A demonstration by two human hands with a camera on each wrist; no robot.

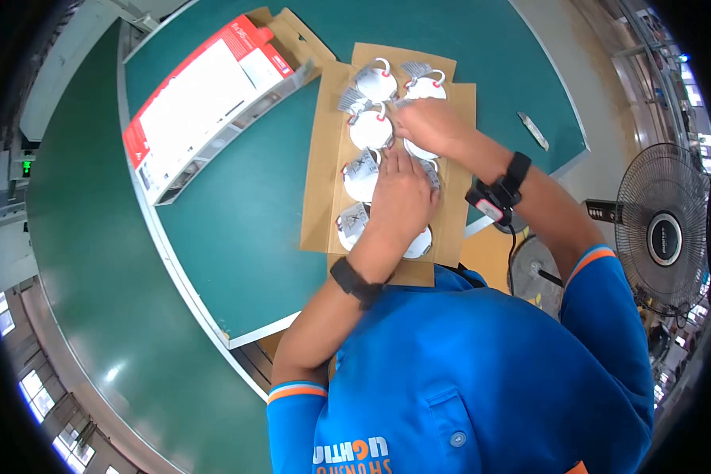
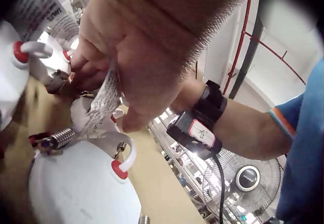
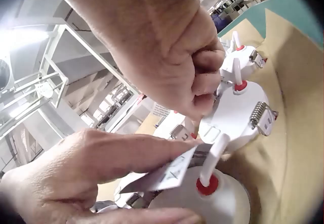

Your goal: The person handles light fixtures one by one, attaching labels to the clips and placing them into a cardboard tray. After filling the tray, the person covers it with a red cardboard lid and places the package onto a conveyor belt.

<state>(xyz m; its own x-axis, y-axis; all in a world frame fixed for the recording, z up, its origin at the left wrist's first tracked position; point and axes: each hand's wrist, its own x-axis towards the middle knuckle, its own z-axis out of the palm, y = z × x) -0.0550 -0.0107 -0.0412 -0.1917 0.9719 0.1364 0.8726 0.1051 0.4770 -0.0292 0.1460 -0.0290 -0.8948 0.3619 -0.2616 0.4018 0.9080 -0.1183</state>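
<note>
White round downlights (image 1: 370, 130) with cable loops, red grommets, spring clips and printed paper tags sit in two columns in an open cardboard box (image 1: 321, 174). My right hand (image 1: 430, 126) bends over the right column, its curled fingers (image 3: 207, 82) gripping at the inner edge of a downlight (image 3: 235, 115); the fingertips are hidden. Just nearer the body, my left hand (image 1: 403, 193) reaches between the columns with fingers extended. A paper tag (image 3: 169, 176) lies between its thumb and index finger. In the left wrist view, its fingers are beside a metal clip (image 2: 58, 82).
A red and white carton (image 1: 205, 99) lies on the green table (image 1: 237, 261), left of the box. A utility knife (image 1: 533, 130) lies near the table's right edge. Off the table at right stands a fan (image 1: 663, 237). The box's flaps (image 1: 454, 229) are spread outward.
</note>
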